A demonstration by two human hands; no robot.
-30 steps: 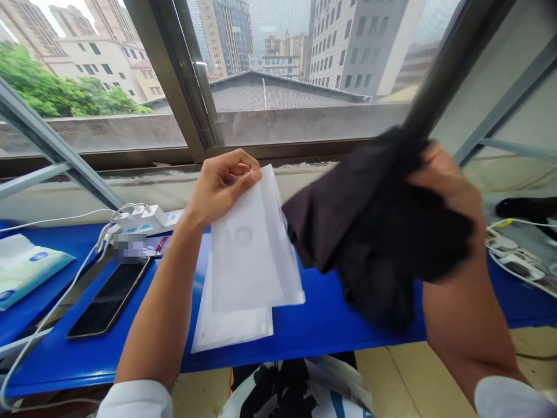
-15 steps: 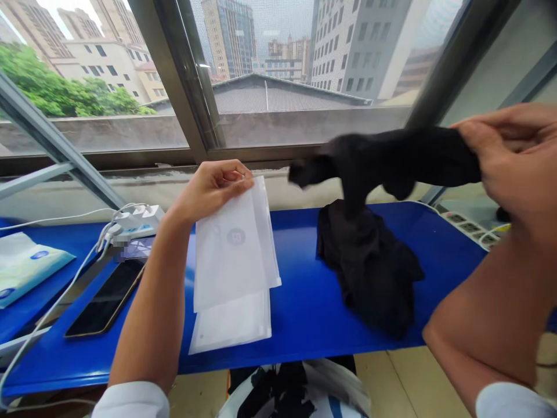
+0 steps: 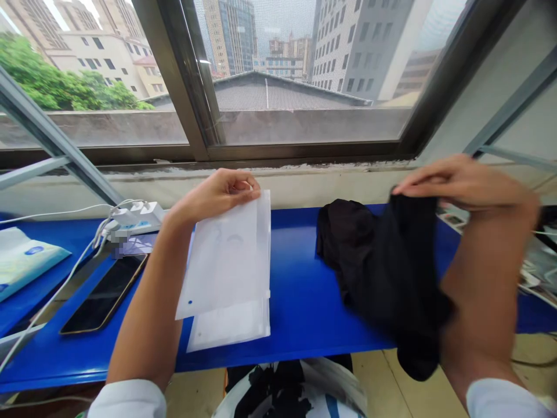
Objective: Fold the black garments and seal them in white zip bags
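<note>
Right up front, the left hand (image 3: pixel 217 194) is curled closed, pinching the top edge of a frosted plastic bag (image 3: pixel 221 261), which keeps it lying across a second bag (image 3: pixel 228 328) without sliding off. Over on the right, the right hand (image 3: pixel 467 186) pinches a black garment (image 3: pixel 413 278) high up, so it hangs open, with more black cloth (image 3: pixel 343 238) bunched behind it on the blue table (image 3: pixel 304 302). Off to the left, clear of the hands, sit a phone (image 3: pixel 104 293), a power strip (image 3: pixel 134 217) and a tissue pack (image 3: pixel 26 255). Beyond, a dark window frame (image 3: pixel 200 87).
</note>
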